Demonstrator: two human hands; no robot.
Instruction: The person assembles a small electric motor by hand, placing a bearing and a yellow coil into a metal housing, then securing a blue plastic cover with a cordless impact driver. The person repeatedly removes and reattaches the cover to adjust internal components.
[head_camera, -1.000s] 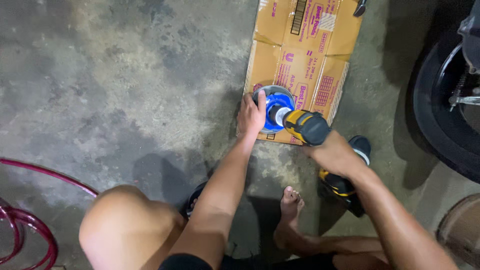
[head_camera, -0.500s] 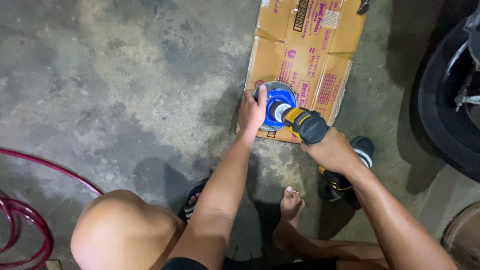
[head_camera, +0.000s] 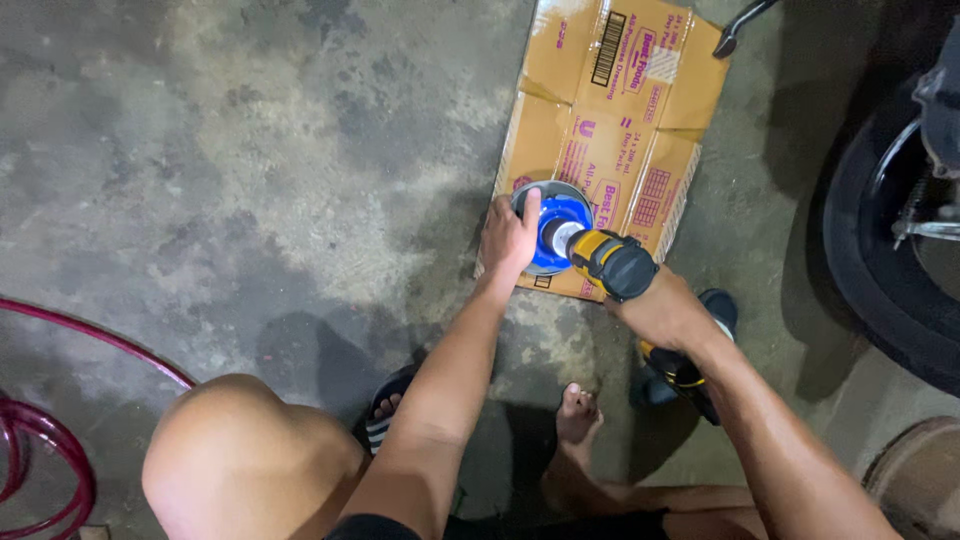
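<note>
Blue round part lies on flattened cardboard, far centre. Left hand grips its left rim, fingers curled over. Right hand wrapped around yellow-black power driver, nose angled up-left into part's centre.

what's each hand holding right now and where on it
The right hand holds the yellow drill by its grip, below the motor body. The left hand clasps the rim of the round blue part on the cardboard.
</note>
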